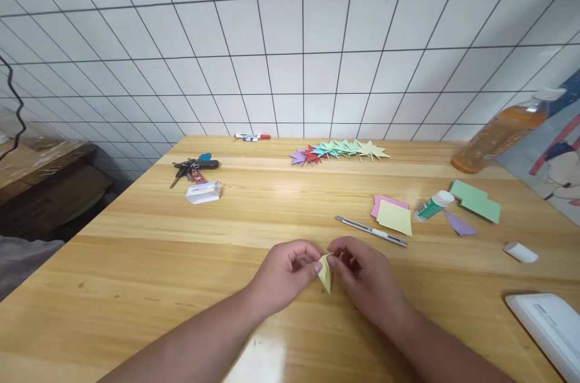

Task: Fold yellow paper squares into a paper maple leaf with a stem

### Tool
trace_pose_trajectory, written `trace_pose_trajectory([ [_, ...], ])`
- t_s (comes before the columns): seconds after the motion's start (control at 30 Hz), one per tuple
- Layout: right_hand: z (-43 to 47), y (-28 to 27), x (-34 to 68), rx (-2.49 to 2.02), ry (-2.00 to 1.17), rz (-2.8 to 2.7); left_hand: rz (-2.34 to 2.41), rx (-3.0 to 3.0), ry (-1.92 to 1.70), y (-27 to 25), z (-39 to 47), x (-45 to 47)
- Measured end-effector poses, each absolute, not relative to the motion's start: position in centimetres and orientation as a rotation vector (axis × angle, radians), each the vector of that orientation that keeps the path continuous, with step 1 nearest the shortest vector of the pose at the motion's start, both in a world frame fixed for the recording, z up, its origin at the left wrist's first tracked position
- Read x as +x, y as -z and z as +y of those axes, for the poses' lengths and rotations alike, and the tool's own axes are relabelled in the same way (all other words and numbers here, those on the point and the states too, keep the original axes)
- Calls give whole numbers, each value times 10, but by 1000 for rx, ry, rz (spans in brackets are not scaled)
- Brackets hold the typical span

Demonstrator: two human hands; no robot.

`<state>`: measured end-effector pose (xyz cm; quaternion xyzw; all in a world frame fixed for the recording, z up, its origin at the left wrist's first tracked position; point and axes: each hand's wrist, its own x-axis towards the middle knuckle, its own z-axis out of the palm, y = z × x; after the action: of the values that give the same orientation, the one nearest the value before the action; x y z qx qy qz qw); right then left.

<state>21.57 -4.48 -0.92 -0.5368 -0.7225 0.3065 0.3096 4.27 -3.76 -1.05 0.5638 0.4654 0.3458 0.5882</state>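
A small folded piece of pale yellow paper (325,272) is pinched between both my hands just above the wooden table (136,262). My left hand (283,274) grips its left side with thumb and fingers. My right hand (367,277) holds its right side, fingertips pressed on the fold. Beyond my hands lie a slim utility knife (370,231), yellow and pink paper squares (393,214) and a glue stick (432,206) on its side.
A row of folded coloured paper stars (339,151) lies near the tiled wall. Keys (193,168), a small white pack (203,192) and a red marker (252,136) are at the left. Green paper (478,200), a purple scrap (460,225), a white cap (520,252), an orange bottle (502,129) and a white device (550,325) are at the right.
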Motion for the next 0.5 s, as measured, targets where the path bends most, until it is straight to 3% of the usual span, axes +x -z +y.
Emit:
trace_pose_trajectory([
  [0.2, -49, 8, 215, -1300, -802, -2046, 1055, 1328, -866, 15, -41, 45],
  [0.5, -44, 13, 216, -1360, -1054, -1699, 1184, 1435, -837, 9, -41, 40],
])
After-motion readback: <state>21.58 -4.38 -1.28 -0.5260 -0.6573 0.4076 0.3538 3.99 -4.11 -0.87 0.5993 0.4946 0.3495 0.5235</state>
